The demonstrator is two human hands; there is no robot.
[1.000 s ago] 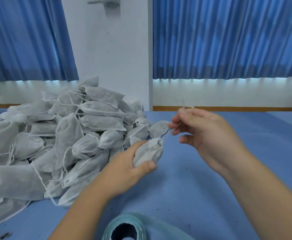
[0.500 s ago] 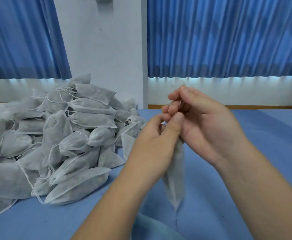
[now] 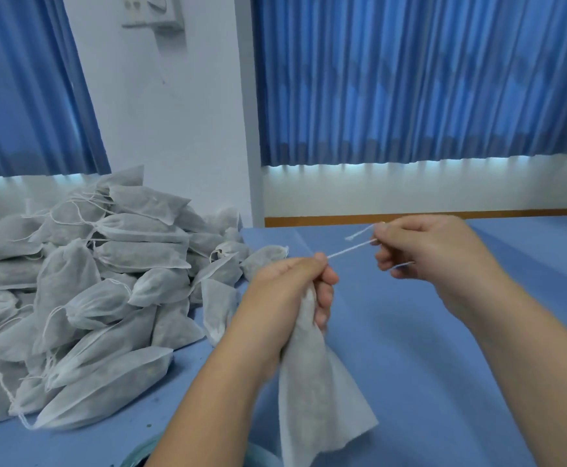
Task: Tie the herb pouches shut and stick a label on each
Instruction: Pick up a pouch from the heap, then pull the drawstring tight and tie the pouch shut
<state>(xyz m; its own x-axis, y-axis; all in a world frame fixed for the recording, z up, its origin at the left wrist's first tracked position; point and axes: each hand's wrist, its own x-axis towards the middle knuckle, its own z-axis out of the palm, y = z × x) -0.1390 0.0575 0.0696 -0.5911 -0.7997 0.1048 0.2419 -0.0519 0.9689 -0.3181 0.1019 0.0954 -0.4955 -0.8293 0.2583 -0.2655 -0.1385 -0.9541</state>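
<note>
A grey-white herb pouch (image 3: pixel 315 392) hangs mouth-up over the blue table, its bottom flaring out below. My left hand (image 3: pixel 288 291) grips the pouch round its gathered neck. A white drawstring (image 3: pixel 347 251) runs taut from that fist to the right. My right hand (image 3: pixel 423 247) pinches the drawstring's end, with loose ends sticking out beside its fingers. The two hands are apart, the right one slightly higher.
A big heap of similar pouches (image 3: pixel 83 288) with loose strings covers the table's left side. The blue table (image 3: pixel 443 365) stretches to the right. A pale green roll's edge (image 3: pixel 140 458) shows at the bottom, behind my left forearm. Blue curtains and a white wall stand behind.
My hands were together at the pouch's mouth; now the right hand has drawn away to the right, pulling the drawstring taut. The left hand keeps hold of the neck.
</note>
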